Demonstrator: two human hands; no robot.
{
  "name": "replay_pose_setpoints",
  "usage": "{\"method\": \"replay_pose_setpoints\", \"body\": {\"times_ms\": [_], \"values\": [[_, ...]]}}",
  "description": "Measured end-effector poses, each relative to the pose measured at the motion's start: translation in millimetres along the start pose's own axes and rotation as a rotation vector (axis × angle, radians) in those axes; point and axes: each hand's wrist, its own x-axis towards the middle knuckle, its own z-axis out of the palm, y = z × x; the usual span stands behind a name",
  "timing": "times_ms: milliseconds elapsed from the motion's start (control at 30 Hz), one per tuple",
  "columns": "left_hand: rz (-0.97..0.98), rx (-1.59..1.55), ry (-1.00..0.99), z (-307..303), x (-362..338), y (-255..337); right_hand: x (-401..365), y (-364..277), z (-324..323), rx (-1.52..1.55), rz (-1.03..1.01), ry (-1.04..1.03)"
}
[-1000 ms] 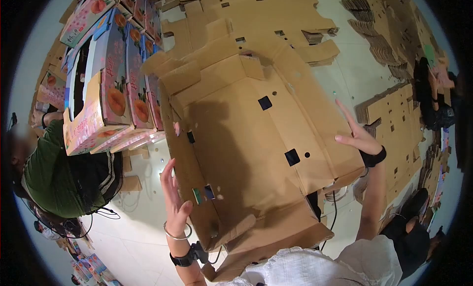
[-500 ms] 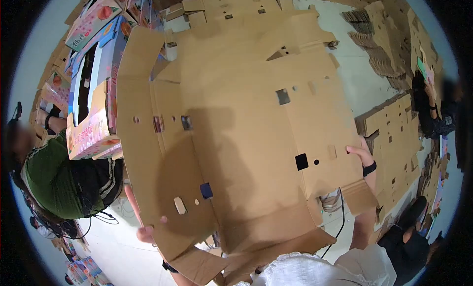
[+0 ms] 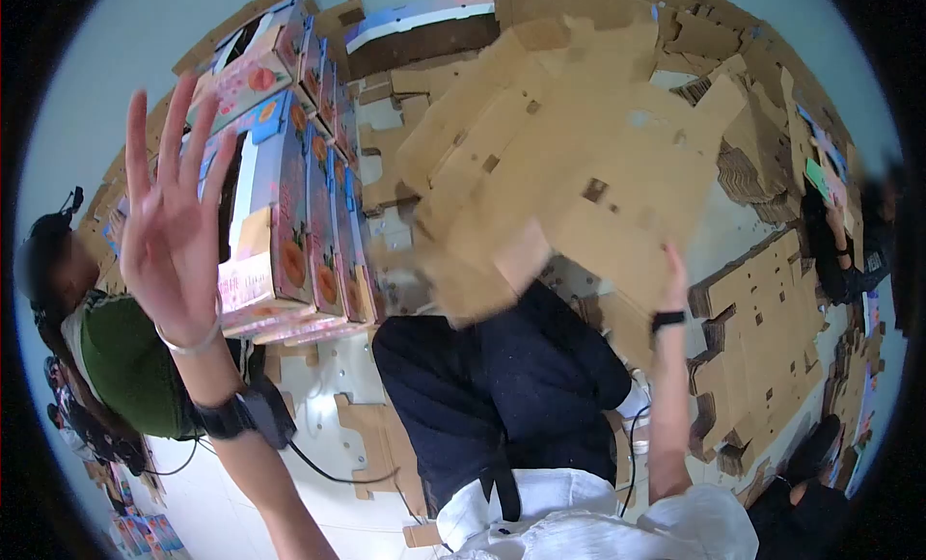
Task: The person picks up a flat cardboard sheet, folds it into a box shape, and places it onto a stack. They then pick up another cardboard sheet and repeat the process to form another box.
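My left hand (image 3: 174, 237) is raised on the left with its palm showing and fingers spread; nothing is in it. It appears in front of the stacked printed fruit boxes (image 3: 289, 198). At the right edge of a large, unfolded brown cardboard box blank (image 3: 569, 145), my right hand (image 3: 674, 280) grips the board, with part of the fingers hidden. The blank has small punched holes and creases. It is tilted and blurred by motion, in front of my knees.
Stacks of flat cardboard blanks (image 3: 757, 338) lie on the right. More bundled cardboard (image 3: 762, 164) stands at the far right. A person in a green top (image 3: 130, 367) is at the left, and another person in dark clothes (image 3: 839, 242) is at the right.
My left hand has come off the blank and risen to the left, opening. The blank has moved away and upward, uncovering my legs; my right hand stays at its edge.
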Motion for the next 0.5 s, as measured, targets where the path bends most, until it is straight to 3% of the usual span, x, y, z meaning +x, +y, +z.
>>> {"method": "replay_pose_setpoints", "body": {"times_ms": [67, 100, 133, 200, 300, 500], "values": [[0.012, -0.044, 0.145, -16, -33, -17, 11, 41, 49, 0.064, 0.149, -0.01], [-0.185, -0.158, 0.145, -21, -61, -30, 58, 101, 23, -0.015, 0.109, -0.082], [-0.333, 0.034, 0.083, -18, -84, -47, 79, 145, 22, 0.064, 0.148, -0.039], [-0.444, 0.021, 0.05, -31, -135, -95, 98, 201, 18, 0.044, 0.237, -0.016], [-0.819, -0.117, 0.324, -54, -224, -148, 78, 196, 48, 0.023, 0.321, 0.068], [-0.933, -0.199, 0.399, -43, -266, -152, 84, 155, 102, 0.199, 0.319, -0.186]]}}
